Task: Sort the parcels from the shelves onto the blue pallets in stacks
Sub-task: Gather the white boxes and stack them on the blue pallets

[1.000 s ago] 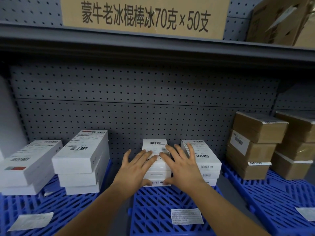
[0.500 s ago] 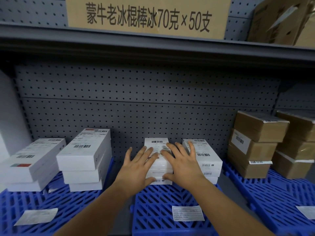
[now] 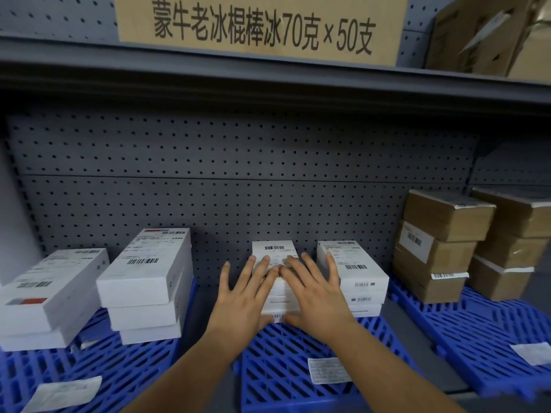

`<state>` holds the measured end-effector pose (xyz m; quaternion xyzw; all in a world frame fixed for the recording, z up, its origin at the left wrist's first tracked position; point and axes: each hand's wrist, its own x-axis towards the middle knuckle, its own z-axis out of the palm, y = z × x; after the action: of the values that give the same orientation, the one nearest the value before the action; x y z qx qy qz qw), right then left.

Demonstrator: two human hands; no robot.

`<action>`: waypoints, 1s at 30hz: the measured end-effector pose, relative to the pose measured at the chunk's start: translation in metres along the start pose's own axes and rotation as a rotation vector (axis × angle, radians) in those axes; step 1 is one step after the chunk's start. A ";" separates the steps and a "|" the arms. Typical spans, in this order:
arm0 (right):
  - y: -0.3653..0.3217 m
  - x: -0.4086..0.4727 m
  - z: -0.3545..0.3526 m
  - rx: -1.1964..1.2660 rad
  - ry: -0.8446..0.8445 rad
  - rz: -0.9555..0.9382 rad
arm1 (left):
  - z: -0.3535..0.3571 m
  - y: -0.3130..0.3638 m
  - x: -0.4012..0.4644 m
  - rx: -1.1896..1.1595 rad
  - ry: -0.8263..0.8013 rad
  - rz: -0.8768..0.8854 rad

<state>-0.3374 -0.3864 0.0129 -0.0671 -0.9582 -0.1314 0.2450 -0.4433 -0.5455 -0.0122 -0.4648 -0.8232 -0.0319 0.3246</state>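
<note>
Head view: both hands, left hand (image 3: pixel 244 296) and right hand (image 3: pixel 313 293), rest flat with spread fingers on the middle white stack (image 3: pixel 275 296), a narrow gap either side.

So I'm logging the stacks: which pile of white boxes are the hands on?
The narrow white stack at the back of the middle pallet: left hand and right hand lie flat on it, fingers spread; the other stacks are untouched.

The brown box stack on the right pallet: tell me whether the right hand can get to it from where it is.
Probably yes. The right hand lies flat on the middle white stack; only the lower white stack stands between it and the brown box stack, and the space above that is open.
</note>
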 end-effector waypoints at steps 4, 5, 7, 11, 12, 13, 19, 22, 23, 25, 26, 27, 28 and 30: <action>-0.001 -0.002 -0.002 -0.012 -0.042 0.014 | 0.002 0.002 -0.004 0.001 -0.013 -0.015; -0.001 -0.001 -0.002 -0.004 -0.054 0.019 | 0.002 0.002 -0.003 0.000 -0.027 -0.024; 0.000 -0.001 -0.002 0.017 -0.062 0.026 | 0.001 0.003 -0.003 0.011 -0.055 -0.039; 0.002 -0.002 -0.004 0.038 -0.025 0.003 | -0.011 0.007 -0.007 0.030 -0.057 -0.042; 0.003 -0.001 -0.006 0.046 -0.003 -0.005 | -0.016 0.008 -0.008 0.042 -0.047 -0.032; 0.003 -0.001 -0.008 0.056 0.014 -0.011 | -0.021 0.008 -0.010 0.059 -0.033 -0.025; -0.015 0.006 -0.023 0.068 0.074 -0.085 | -0.050 -0.004 -0.022 0.092 0.024 -0.023; -0.034 0.012 -0.033 0.079 0.113 -0.110 | -0.068 -0.020 -0.031 0.092 0.080 -0.024; -0.041 0.014 -0.036 0.079 0.124 -0.114 | -0.073 -0.026 -0.035 0.097 0.096 -0.023; -0.059 0.019 -0.044 0.071 0.134 -0.111 | -0.080 -0.042 -0.045 0.102 0.119 -0.023; -0.069 0.022 -0.048 0.066 0.139 -0.107 | -0.083 -0.051 -0.050 0.101 0.123 -0.028; -0.079 0.026 -0.052 0.062 0.145 -0.100 | -0.085 -0.060 -0.056 0.100 0.126 -0.033; -0.091 0.029 -0.056 0.061 0.149 -0.090 | -0.087 -0.070 -0.062 0.100 0.129 -0.035; -0.113 0.034 -0.062 0.073 0.144 -0.070 | -0.090 -0.090 -0.076 0.098 0.133 -0.031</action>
<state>-0.3611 -0.5101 0.0576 -0.0149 -0.9441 -0.1094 0.3106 -0.4420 -0.6848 0.0380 -0.4326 -0.8073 -0.0276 0.4005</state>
